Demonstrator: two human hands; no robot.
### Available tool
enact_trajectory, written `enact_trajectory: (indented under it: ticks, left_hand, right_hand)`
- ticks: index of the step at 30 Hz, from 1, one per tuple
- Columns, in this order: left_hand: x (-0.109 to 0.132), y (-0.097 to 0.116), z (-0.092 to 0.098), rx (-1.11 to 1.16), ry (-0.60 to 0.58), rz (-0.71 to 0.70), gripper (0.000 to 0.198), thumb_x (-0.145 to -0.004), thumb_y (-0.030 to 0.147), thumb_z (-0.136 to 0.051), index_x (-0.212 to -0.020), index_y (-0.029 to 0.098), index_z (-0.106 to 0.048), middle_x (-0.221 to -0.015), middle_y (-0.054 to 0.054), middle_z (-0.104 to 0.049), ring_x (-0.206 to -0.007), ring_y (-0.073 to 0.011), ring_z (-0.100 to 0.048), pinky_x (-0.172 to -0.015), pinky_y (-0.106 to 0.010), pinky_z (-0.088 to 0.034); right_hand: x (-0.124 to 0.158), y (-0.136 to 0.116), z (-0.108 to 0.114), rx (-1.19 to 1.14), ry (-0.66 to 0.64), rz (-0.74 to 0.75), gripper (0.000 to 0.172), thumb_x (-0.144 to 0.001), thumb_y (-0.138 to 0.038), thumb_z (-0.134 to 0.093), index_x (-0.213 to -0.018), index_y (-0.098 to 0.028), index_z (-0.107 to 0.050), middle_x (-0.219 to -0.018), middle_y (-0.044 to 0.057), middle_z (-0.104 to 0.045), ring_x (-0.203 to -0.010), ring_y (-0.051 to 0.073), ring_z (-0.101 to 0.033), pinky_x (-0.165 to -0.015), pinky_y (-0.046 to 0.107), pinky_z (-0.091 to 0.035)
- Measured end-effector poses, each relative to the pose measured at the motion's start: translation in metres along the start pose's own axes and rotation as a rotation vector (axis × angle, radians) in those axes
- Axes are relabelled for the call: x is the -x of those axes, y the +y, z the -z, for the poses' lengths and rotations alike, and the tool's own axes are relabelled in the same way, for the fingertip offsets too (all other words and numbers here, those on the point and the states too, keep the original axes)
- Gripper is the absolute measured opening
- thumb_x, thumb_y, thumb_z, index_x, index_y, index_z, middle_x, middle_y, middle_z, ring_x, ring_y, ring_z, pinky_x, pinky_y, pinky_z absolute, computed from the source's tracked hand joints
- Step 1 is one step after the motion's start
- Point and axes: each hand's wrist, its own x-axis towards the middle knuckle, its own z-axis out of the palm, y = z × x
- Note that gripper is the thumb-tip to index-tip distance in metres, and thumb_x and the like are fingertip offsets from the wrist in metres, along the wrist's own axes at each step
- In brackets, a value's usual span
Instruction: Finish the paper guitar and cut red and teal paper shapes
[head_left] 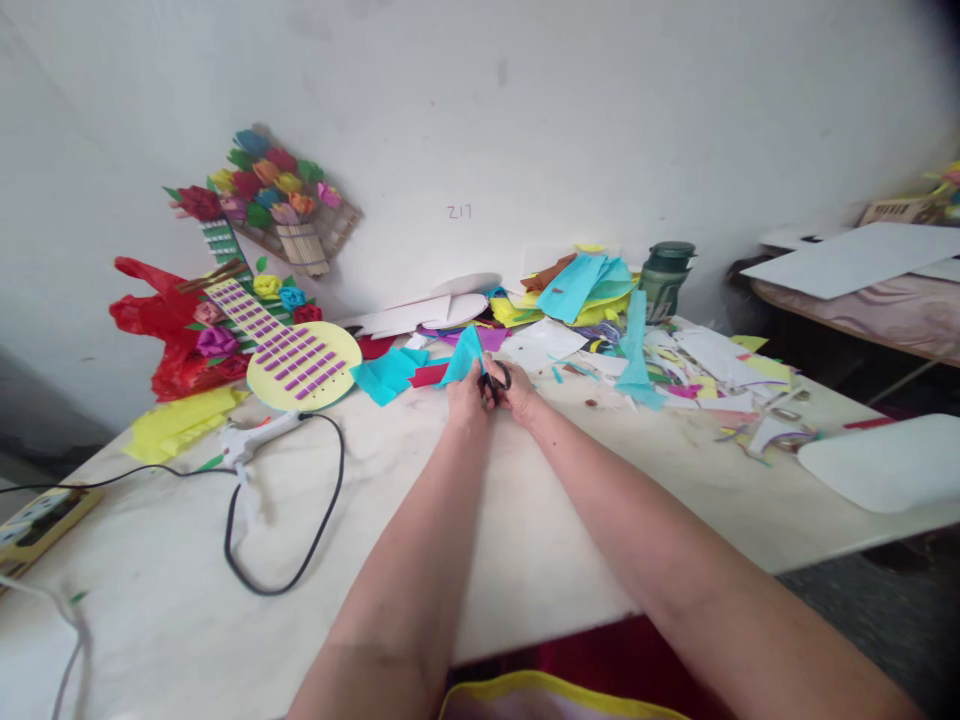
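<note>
Both my hands meet over the middle of the table. My left hand (469, 396) is closed on a piece of blue crepe paper (466, 352) that stands up above the fingers. In my right hand (519, 395) are black-handled scissors (496, 381), close against the left hand; their blades are hidden behind the fingers and paper. Just left of the hands lie more blue crepe paper (388, 375) and a red strip (429, 376). Farther left rests a yellow guitar-shaped piece (304, 368) with purple strips.
A white glue gun (259, 436) with a looping black cord lies at left, near a power strip (37, 525). Paper scraps (697, 365) cover the right side, beside a green bottle (664, 283). Paper flowers (266, 180) lean on the wall. A white board (889, 465) overhangs the right edge.
</note>
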Motion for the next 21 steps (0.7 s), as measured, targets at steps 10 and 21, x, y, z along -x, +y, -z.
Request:
enact_trajectory:
  ticks: [10,21]
  left_hand:
    - [-0.0002,-0.0039,-0.0017,0.028,-0.011,-0.029,0.033,-0.061,0.038,-0.072,-0.055,0.015,-0.049,-0.036,0.008,-0.038,-0.028,-0.0043,-0.033,-0.031,-0.018,-0.021]
    - [0.0010,-0.0019,-0.0024,0.028,0.031,-0.021,0.034,-0.059,0.037,-0.074,-0.055,0.015,-0.048,-0.039,0.007,-0.040,-0.030,-0.0037,-0.033,-0.032,-0.018,-0.025]
  right_hand:
    - [0.0005,-0.0044,0.0002,0.015,0.041,0.005,0.042,-0.066,-0.056,-0.064,-0.062,-0.018,-0.046,-0.039,-0.005,-0.048,-0.030,0.008,-0.044,-0.031,0.018,-0.033]
    - [0.0009,-0.0033,-0.0027,0.013,0.063,0.037,0.040,-0.066,-0.054,-0.064,-0.061,-0.018,-0.047,-0.039,-0.005,-0.047,-0.031,0.007,-0.041,-0.032,0.017,-0.033]
